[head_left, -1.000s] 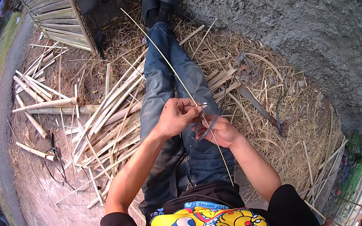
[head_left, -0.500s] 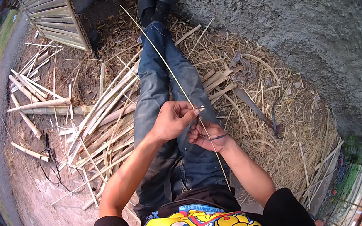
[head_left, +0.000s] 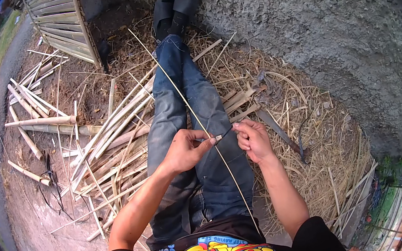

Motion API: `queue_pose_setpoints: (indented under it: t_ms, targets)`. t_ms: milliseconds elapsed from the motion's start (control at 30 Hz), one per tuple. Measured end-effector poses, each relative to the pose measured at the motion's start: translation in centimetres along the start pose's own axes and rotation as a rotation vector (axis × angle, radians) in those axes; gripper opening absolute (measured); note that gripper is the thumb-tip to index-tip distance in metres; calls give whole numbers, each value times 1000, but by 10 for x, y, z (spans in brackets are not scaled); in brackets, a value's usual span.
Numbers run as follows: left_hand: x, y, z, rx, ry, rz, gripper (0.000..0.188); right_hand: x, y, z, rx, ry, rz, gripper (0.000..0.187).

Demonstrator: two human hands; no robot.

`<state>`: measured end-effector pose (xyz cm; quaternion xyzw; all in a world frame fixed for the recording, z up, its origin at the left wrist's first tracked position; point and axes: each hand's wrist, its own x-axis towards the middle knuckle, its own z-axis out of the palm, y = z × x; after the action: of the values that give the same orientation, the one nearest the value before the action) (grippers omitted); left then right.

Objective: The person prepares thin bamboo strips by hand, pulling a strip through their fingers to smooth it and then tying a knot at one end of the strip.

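A long thin bamboo strip (head_left: 173, 82) runs slantwise over my outstretched legs, from near my shins to my shirt. My left hand (head_left: 184, 151) pinches it near the middle between thumb and forefinger, where a short pale piece (head_left: 218, 137) lies across it. From that spot a thin black cord (head_left: 227, 132) stretches right, pulled taut. Its other end is pinched in the closed fingers of my right hand (head_left: 255, 141), above my right thigh. How the cord loops around the strip is too small to tell.
Split bamboo slats (head_left: 118, 118) lie heaped left of my legs, with loose black cords (head_left: 54, 183) farther left. A slatted bamboo panel (head_left: 59, 27) stands beyond. Right of me are shavings (head_left: 320, 181), a long dark blade-like tool (head_left: 276, 127) and a rough grey wall (head_left: 329, 22).
My right hand has moved up and right, away from below the left hand, and the black cord now stretches between them. My left hand and the strip have shifted slightly toward me.
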<state>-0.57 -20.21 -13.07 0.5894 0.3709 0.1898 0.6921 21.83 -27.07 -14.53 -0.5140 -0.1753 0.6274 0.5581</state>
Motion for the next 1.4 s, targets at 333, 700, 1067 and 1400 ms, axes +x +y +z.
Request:
queue_pose_setpoints:
  t_ms: [333, 700, 1067, 1400]
  targets:
    - [1, -15, -5, 41, 45, 2, 19, -40, -66, -8, 32, -243, 45, 20]
    - [-3, 2, 33, 162, 28, 61, 18, 39, -63, 87, -861, -482, -176, 24]
    - [4, -17, 29, -99, -69, 2, 22, 80, -52, 107, -1571, -597, -171, 21]
    - [13, -27, 42, -102, 45, 143, 28, 44, -92, 139, -1292, -832, -71, 36]
